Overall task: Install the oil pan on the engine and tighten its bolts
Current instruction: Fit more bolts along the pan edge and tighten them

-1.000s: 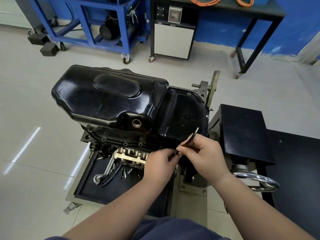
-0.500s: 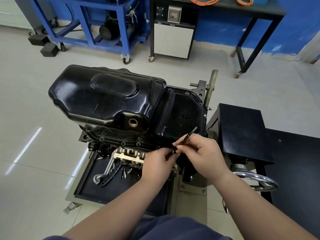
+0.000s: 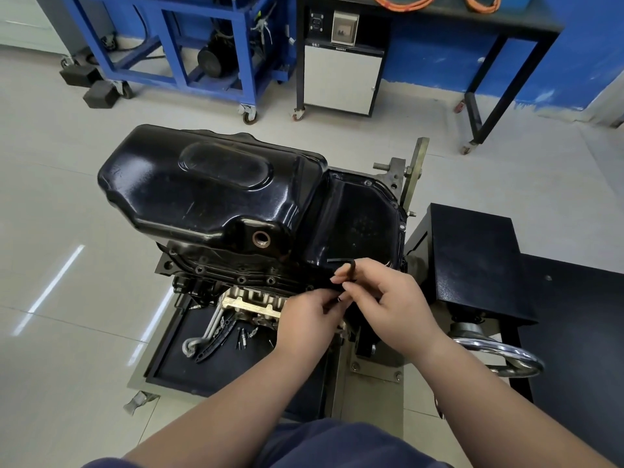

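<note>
At the heavy-looking oil pan's (image 3: 209,194) near flange, my right hand (image 3: 388,305) pinches the thin, rigid hex key (image 3: 352,266) near its bend, my left hand (image 3: 307,315) pinching its tip.

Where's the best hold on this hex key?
Probably take the hex key by its upright shaft below the bend, from the right, as the right hand pinches it; its short arm juts left as a crank, and the left hand steadies the tip.

Bare left hand (image 3: 309,319), bare right hand (image 3: 388,305), bare forearms (image 3: 236,393), dark blue clothing (image 3: 337,444)
</note>
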